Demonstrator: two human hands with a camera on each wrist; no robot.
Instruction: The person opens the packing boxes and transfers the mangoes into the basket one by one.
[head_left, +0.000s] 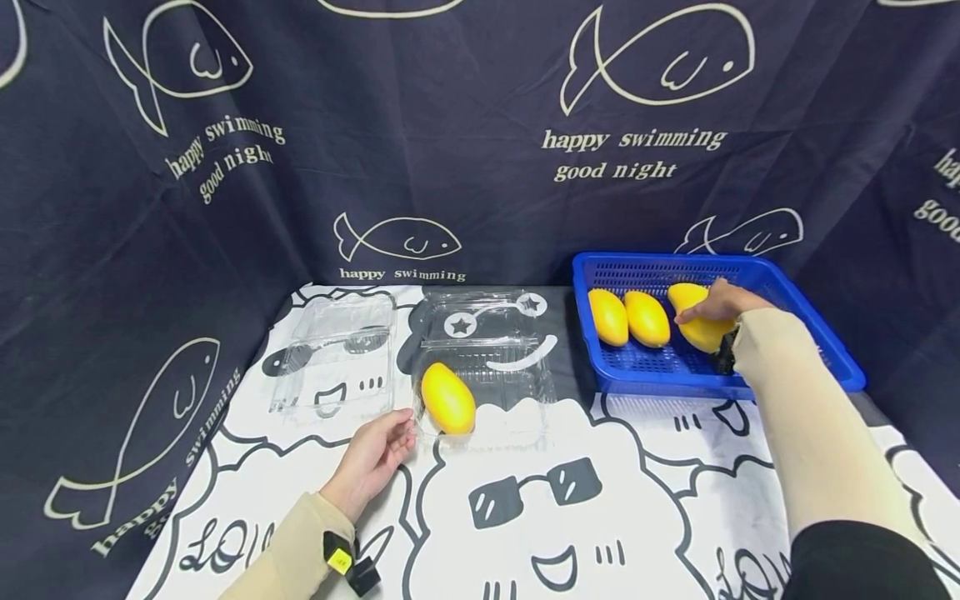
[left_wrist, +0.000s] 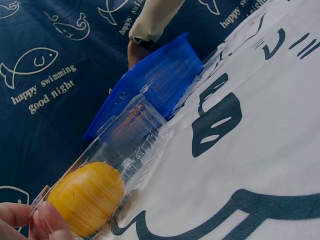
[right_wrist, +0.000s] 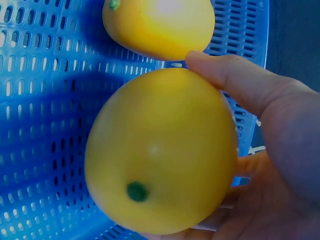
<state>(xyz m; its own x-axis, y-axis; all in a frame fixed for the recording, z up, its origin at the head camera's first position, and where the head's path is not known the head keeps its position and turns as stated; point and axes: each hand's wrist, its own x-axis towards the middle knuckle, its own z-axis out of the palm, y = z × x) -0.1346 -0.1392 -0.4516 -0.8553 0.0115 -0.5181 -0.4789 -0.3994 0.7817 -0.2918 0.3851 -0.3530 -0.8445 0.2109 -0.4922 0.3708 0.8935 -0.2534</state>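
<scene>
My left hand [head_left: 372,457] pinches the left edge of a clear plastic clamshell container [head_left: 513,379] between thumb and fingers. The lid of this container lies folded back, and one yellow mango [head_left: 448,398] rests in its left half. At the right, my right hand [head_left: 723,302] grips another mango [right_wrist: 160,150] inside a blue plastic basket [head_left: 660,385]. Its thumb lies along one side and the other fingers curl beneath; a green stem spot shows on the fruit. Two more mangoes, one at the basket's left wall [head_left: 607,317] and its neighbour [head_left: 647,319], lie beside it.
A second clear clamshell container [head_left: 337,350] lies open to the left of the first. The tablecloth [head_left: 630,517] is white with black cartoon drawings. Behind and at the sides hangs a dark blue curtain [head_left: 495,100] printed with fish.
</scene>
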